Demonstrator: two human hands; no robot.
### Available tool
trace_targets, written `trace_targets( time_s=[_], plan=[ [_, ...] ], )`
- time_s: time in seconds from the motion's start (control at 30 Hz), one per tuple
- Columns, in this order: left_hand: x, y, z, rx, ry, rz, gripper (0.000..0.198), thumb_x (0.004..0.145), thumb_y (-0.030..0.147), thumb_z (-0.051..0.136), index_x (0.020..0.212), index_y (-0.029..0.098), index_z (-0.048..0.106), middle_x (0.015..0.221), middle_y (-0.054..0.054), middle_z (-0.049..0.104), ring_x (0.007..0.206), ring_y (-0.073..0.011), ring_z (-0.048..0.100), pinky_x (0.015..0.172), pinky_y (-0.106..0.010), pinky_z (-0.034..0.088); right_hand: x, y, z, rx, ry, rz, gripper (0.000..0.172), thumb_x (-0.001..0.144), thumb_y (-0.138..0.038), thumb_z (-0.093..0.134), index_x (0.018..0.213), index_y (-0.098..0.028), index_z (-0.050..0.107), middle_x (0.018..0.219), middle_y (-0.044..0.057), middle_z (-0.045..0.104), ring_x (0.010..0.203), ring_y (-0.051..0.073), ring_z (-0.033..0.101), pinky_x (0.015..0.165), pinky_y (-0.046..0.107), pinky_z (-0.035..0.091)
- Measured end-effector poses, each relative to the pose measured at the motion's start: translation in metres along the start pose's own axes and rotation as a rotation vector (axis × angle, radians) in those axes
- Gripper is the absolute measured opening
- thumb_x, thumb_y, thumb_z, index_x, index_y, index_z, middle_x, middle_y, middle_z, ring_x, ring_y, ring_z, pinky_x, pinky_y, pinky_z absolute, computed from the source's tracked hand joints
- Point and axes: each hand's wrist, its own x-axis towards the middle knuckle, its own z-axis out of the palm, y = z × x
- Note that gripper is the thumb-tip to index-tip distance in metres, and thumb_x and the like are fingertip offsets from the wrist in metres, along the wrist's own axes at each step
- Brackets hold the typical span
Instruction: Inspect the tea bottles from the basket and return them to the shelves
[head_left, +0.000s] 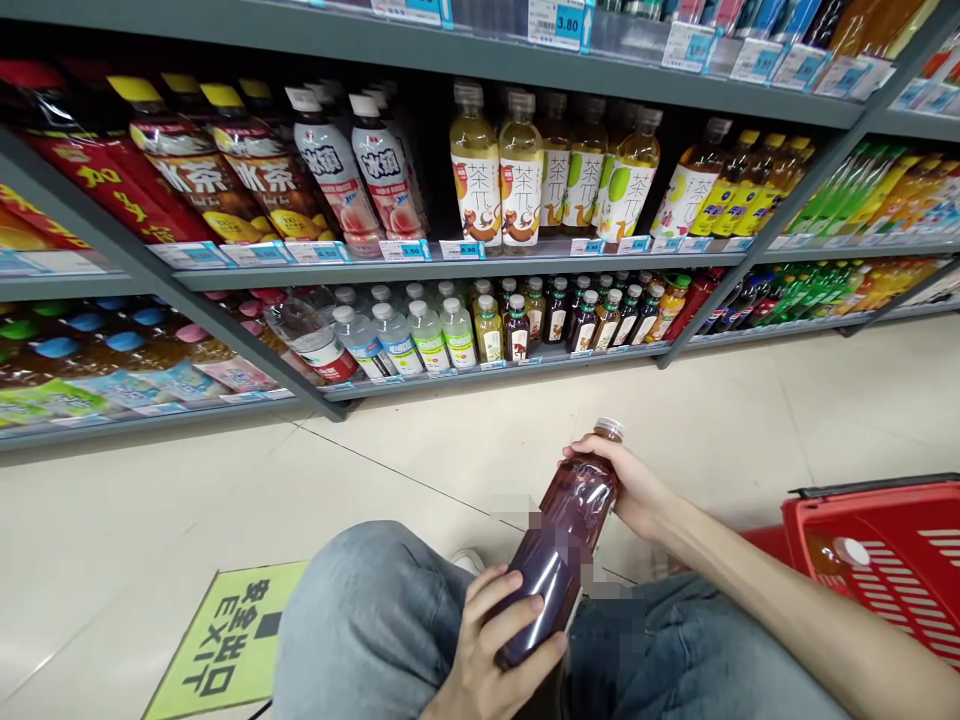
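Observation:
A large bottle of dark reddish-purple drink [574, 500] with a pale cap is held tilted above my knees. My left hand [506, 640] wraps around its lower end, fingers spread over the side. Near the neck, my right hand [626, 480] grips it just below the cap. Part of the bottle's surface is blurred out, and its label cannot be read. Beyond it stands a shelf row of tea bottles with white labels [480, 190]. Small dark juice bottles [517, 330] line the shelf below.
A red shopping basket [810, 515] with a white-capped bottle [851, 552] inside stands at my right. A yellow-green exit sign [232, 640] lies on the floor at left. Grey shelf frames [487, 262] run across the front, stocked with drinks. My bent knees in jeans [360, 620] are below.

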Motion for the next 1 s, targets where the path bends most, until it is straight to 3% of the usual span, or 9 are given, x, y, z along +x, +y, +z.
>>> trace_targets(
  time_s=[0.17,0.27,0.4,0.67,0.73,0.8,0.9,1.0],
  plan=[
    [-0.002,-0.002,0.001,-0.015,-0.005,-0.069,0.040,0.071,-0.005,0.071,0.103,0.020,0.066,0.118,-0.009,0.055,0.123,-0.0336,0.052,0.099,-0.055,0.053,-0.002,-0.001,0.001,0.012,0.001,0.011,0.019,0.067,-0.031,0.078,0.079,-0.015,0.074,0.082,0.002,0.072,0.073,0.016,0.062,0.069,0.027,0.046],
    [0.005,-0.001,0.003,-0.020,0.066,-0.197,0.043,0.068,-0.004,0.073,0.103,0.019,0.060,0.117,-0.010,0.053,0.120,-0.0317,0.054,0.095,-0.050,0.054,-0.003,-0.003,0.002,0.037,0.011,-0.011,0.021,0.068,-0.032,0.080,0.080,-0.016,0.075,0.087,0.002,0.072,0.080,0.017,0.063,0.074,0.028,0.047],
    [0.010,0.002,0.004,-0.018,0.064,-0.392,0.042,0.072,0.005,0.073,0.108,0.019,0.056,0.120,-0.012,0.051,0.117,-0.0293,0.057,0.094,-0.049,0.055,-0.005,-0.006,0.003,0.053,-0.010,-0.045,0.019,0.069,-0.032,0.080,0.079,-0.017,0.074,0.088,0.002,0.072,0.083,0.017,0.061,0.075,0.028,0.046],
    [0.006,0.002,0.005,-0.095,0.042,-0.529,0.053,0.067,0.009,0.076,0.113,0.023,0.054,0.125,-0.011,0.050,0.120,-0.0286,0.057,0.098,-0.045,0.053,-0.003,-0.004,0.000,0.072,-0.005,-0.046,0.015,0.071,-0.031,0.079,0.077,-0.018,0.074,0.088,0.002,0.071,0.084,0.018,0.061,0.075,0.029,0.045],
    [0.006,0.001,0.003,-0.234,0.061,-0.688,0.059,0.063,0.014,0.081,0.115,0.025,0.055,0.126,-0.010,0.053,0.120,-0.0294,0.057,0.099,-0.043,0.052,-0.003,-0.005,-0.001,0.075,-0.015,-0.063,0.014,0.072,-0.031,0.080,0.075,-0.018,0.073,0.088,0.002,0.071,0.086,0.018,0.061,0.077,0.029,0.046],
    [0.007,0.000,0.001,-0.525,0.108,-0.980,0.066,0.061,0.025,0.084,0.121,0.026,0.055,0.125,-0.009,0.058,0.117,-0.0309,0.060,0.095,-0.042,0.054,-0.004,-0.007,-0.001,0.074,-0.039,-0.077,0.014,0.073,-0.031,0.079,0.075,-0.020,0.073,0.090,0.002,0.071,0.088,0.019,0.062,0.078,0.030,0.046],
    [0.011,-0.001,-0.001,-1.056,0.209,-1.529,0.061,0.073,0.049,0.076,0.124,0.021,0.057,0.118,-0.012,0.068,0.103,-0.0337,0.067,0.072,-0.039,0.059,-0.007,-0.010,0.000,0.065,-0.101,-0.116,0.014,0.074,-0.032,0.079,0.077,-0.021,0.072,0.091,0.002,0.072,0.092,0.021,0.062,0.082,0.032,0.046],
    [0.013,-0.001,0.000,-1.293,0.257,-1.834,0.046,0.087,0.054,0.060,0.110,0.014,0.064,0.099,-0.014,0.074,0.075,-0.0301,0.071,0.050,-0.032,0.052,-0.012,-0.010,0.004,0.031,-0.172,-0.172,0.018,0.073,-0.032,0.082,0.080,-0.021,0.070,0.089,0.002,0.073,0.092,0.021,0.063,0.086,0.034,0.045]
  ],
)
